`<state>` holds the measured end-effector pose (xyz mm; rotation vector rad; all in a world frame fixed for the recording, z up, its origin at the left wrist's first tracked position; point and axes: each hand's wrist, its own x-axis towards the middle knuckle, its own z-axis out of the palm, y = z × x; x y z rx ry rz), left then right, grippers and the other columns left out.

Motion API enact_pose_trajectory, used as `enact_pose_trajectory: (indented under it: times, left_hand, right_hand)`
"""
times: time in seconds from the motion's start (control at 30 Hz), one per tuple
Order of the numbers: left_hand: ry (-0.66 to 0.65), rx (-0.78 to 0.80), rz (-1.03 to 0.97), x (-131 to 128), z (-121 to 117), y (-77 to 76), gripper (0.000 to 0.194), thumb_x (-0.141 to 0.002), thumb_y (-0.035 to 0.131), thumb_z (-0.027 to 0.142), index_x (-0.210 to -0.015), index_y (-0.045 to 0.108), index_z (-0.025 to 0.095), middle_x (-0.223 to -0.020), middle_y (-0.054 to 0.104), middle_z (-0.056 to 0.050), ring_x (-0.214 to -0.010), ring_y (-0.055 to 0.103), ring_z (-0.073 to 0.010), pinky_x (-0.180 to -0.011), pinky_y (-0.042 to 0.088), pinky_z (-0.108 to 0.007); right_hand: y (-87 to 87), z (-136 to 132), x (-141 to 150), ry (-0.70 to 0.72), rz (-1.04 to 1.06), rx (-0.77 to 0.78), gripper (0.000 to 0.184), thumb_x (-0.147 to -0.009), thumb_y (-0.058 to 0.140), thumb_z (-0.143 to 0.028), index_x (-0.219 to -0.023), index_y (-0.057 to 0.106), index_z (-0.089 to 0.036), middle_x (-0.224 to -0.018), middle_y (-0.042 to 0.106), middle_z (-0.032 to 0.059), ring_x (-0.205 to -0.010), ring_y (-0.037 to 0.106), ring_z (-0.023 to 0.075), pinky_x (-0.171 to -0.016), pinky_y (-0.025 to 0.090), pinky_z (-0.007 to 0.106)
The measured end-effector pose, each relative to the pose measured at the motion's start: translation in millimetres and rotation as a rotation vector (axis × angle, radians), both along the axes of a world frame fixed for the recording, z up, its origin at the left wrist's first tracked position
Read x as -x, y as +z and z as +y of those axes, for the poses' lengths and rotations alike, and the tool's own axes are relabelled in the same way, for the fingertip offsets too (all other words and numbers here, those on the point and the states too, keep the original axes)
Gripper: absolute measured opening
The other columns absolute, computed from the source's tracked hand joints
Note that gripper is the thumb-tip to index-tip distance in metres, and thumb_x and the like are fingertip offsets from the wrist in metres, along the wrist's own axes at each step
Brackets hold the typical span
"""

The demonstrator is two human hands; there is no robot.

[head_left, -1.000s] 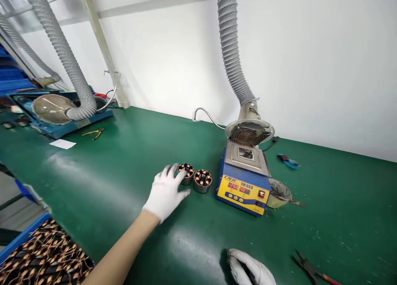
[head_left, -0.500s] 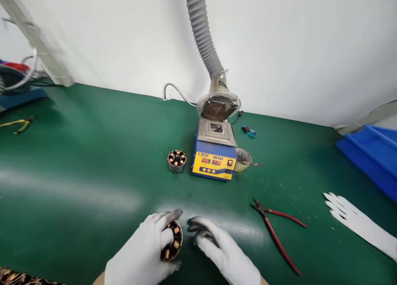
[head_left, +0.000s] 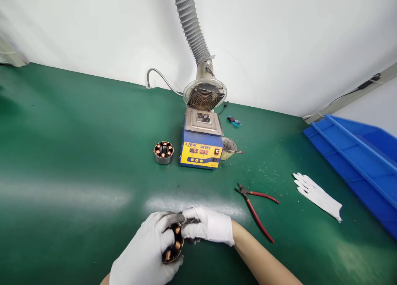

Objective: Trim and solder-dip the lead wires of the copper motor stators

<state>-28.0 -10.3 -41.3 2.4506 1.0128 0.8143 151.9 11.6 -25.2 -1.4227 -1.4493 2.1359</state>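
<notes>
In the head view, my left hand [head_left: 149, 247], in a white glove with dark-stained fingertips, is closed around a motor stator [head_left: 177, 245] with copper windings. The stator is tilted on its side, and one finger reaches into its bore. My right hand [head_left: 203, 226], gloved alike, meets its far right rim. Its dark fingertips are pinched together there beside my left fingers; what lies between them is hidden. A second stator [head_left: 163, 153] stands upright on the green table, left of a blue and yellow solder pot [head_left: 201, 150].
Red-handled cutting pliers [head_left: 254, 208] lie open to the right. Beyond them are a loose white glove [head_left: 318, 196] and blue trays [head_left: 356, 161]. A fume hood [head_left: 204, 95] with a grey hose hangs behind the pot. A small cup [head_left: 228, 148] sits beside it, with scattered bits nearby.
My right hand has moved left to the stator, and its fingers have closed at the rim. My left hand keeps its hold. The view has shifted right.
</notes>
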Motion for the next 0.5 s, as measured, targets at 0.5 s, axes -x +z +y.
enact_pose_trajectory:
  times: [0.5]
  left_hand:
    - [-0.025, -0.218, 0.082, -2, 1, 4.0, 0.038, -0.043, 0.078, 0.026, -0.075, 0.058, 0.020, -0.098, 0.071, -0.009, -0.080, 0.067, -0.0266, -0.064, 0.060, -0.037]
  right_hand:
    - [7.9, -28, -132, -0.186, -1.440, -0.741, 0.049, -0.078, 0.044, -0.050, -0.109, 0.056, -0.013, -0.111, 0.058, 0.0167, -0.103, 0.052, 0.0326, -0.082, 0.042, 0.042]
